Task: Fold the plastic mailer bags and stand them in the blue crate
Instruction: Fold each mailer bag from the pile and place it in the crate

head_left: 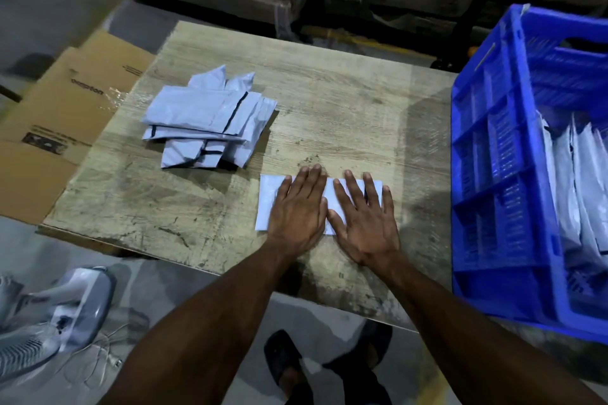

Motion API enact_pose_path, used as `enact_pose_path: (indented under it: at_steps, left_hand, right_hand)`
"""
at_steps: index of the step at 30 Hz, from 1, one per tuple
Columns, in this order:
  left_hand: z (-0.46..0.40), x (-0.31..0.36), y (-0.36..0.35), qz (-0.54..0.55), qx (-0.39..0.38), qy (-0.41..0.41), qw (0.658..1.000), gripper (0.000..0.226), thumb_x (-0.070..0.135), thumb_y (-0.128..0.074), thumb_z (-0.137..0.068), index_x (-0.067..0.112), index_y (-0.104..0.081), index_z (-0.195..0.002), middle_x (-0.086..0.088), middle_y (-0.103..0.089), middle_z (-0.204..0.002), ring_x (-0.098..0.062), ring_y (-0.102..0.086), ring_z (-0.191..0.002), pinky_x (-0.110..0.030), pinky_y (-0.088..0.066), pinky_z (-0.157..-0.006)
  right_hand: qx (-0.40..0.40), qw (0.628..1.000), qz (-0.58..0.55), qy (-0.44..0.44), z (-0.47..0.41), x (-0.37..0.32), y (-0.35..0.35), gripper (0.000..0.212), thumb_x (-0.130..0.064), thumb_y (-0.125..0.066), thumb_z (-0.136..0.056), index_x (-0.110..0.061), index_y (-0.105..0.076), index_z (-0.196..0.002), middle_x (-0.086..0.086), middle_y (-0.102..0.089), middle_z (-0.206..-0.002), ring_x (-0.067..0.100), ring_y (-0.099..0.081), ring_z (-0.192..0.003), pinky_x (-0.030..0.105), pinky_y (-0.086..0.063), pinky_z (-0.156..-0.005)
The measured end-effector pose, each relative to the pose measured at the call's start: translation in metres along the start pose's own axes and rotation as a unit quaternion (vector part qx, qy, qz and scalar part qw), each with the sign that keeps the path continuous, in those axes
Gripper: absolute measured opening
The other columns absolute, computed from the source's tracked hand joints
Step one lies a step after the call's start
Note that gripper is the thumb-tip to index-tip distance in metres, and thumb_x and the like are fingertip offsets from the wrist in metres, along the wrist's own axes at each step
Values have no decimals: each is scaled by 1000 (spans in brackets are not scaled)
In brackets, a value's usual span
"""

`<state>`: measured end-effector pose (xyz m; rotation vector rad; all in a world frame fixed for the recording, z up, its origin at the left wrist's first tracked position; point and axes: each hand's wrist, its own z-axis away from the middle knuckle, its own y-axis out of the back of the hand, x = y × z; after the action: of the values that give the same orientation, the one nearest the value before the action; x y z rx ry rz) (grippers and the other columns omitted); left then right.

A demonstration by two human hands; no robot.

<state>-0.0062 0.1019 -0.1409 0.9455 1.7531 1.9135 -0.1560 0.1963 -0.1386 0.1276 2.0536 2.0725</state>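
Both hands are lying flat, fingers straight and lightly spread, pressing down on one folded mailer bag [269, 204] at about five o'clock on the wooden tabletop [329, 102]. The left hand [297, 210] is covering the bag's middle, its fingertips reaching just past the far edge. The right hand [363, 223] is lying just beside it, thumbs nearly touching, its palm resting over the bag's right end and partly on bare wood. Neither hand is curling round anything; they are simply flattening the bag.

The bag is showing as a pale, smooth plastic rectangle, long side running nine to three o'clock, with crisp straight edges.

At about ten o'clock on the table, well apart from the hands, a loose pile of mailer bags [207, 118] is lying in overlapping layers. They are the same pale grey-white plastic, slightly glossy and creased, with thin dark strips along some edges.

The tabletop is looking worn: a grey-brown wood grain, scuffed and stained, with a square outline.

At three o'clock the blue crate [493, 174] is standing at the table's right side, made of rigid moulded plastic with ribbed, slotted walls. Inside it, folded bags in the crate [579, 174] are standing on edge, leaning against each other.

At nine o'clock a flattened brown cardboard box [65, 115] with dark print is lying beside the table's left edge.
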Motion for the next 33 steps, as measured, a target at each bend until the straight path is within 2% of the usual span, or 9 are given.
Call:
enact_pose_path:
  at_steps: [5, 7, 12, 15, 17, 19, 22, 26, 33]
  left_hand:
    - [-1, -4, 6, 3, -2, -23, 1000, 57, 35, -27, -104, 20, -39, -158, -4, -32, -167, -29, -27, -154, -51, -27, -122]
    - [8, -12, 8, -10, -1, -28, 1000, 57, 38, -28, -105, 24, -35, -160, -5, -25, -169, -34, -20, -156, -51, -21, -124]
    - [44, -36, 13, -9, 12, 60, 998, 64, 42, -25, -104, 22, -20, -164, -5, -9, -173, -31, -6, -159, -50, -16, -125]
    - [45, -39, 16, -11, 3, 70, 997, 65, 43, -21, -103, 22, -16, -165, -3, -4, -173, -28, -1, -159, -51, -14, -126]
    - [43, -37, 16, -16, -1, 74, 997, 66, 44, -20, -103, 22, -16, -165, -2, -3, -173, -28, 0, -159, -50, -13, -127]
    - [44, -37, 15, -21, -4, 73, 997, 66, 44, -20, -103, 23, -15, -165, -2, -3, -173, -28, 0, -159, -50, -12, -127]
    - [43, -39, 12, -23, 1, 73, 997, 65, 44, -21, -103, 23, -17, -165, -3, -5, -173, -28, 0, -159, -50, -13, -126]
    - [43, -41, 9, -29, 5, 70, 997, 65, 46, -24, -103, 24, -21, -164, -4, -8, -173, -29, -4, -159, -52, -17, -125]
    - [44, -44, 5, -36, 11, 57, 998, 66, 49, -24, -103, 25, -18, -165, -6, -4, -173, -30, -3, -159, -54, -16, -125]
  right_hand:
    - [-15, 1000, -2, -4, -1, 1, 2, 67, -60, -14, -102, -29, -16, -161, -3, -4, -170, 27, 2, -156, 57, -7, -123]
    - [-15, 1000, -10, -4, 0, 2, 1, 67, -61, -16, -102, -30, -16, -161, -4, -2, -170, 26, 3, -156, 57, -6, -123]
    - [-23, 1000, -17, -1, -1, 2, 2, 69, -63, -15, -101, -29, -20, -161, -4, -3, -170, 26, 2, -156, 58, -5, -123]
    - [-38, 999, -16, -24, 0, -2, 1, 69, -64, -9, -100, -32, -10, -161, -7, 6, -169, 24, 11, -155, 63, 5, -120]
    - [-12, 999, -2, -47, 1, -10, 4, 68, -60, -13, -101, -27, -8, -161, -5, 4, -170, 27, 10, -155, 67, 9, -117]
    - [17, 1000, 12, -5, 0, -27, 10, 67, -51, -22, -103, -18, -16, -161, -1, -7, -170, 31, 3, -156, 70, 5, -117]
    - [32, 996, 4, 84, -7, -46, 11, 60, -43, -26, -104, -19, -27, -159, -3, -16, -168, 27, -5, -156, 70, -2, -117]
    - [5, 997, -26, 66, -10, -43, 4, 57, -44, -27, -104, -27, -30, -158, -7, -19, -167, 26, -12, -155, 67, -10, -118]
    - [-4, 999, -29, 23, 2, -10, -2, 67, -65, -25, -101, -31, -24, -160, 3, -13, -169, 32, -7, -155, 56, -14, -122]
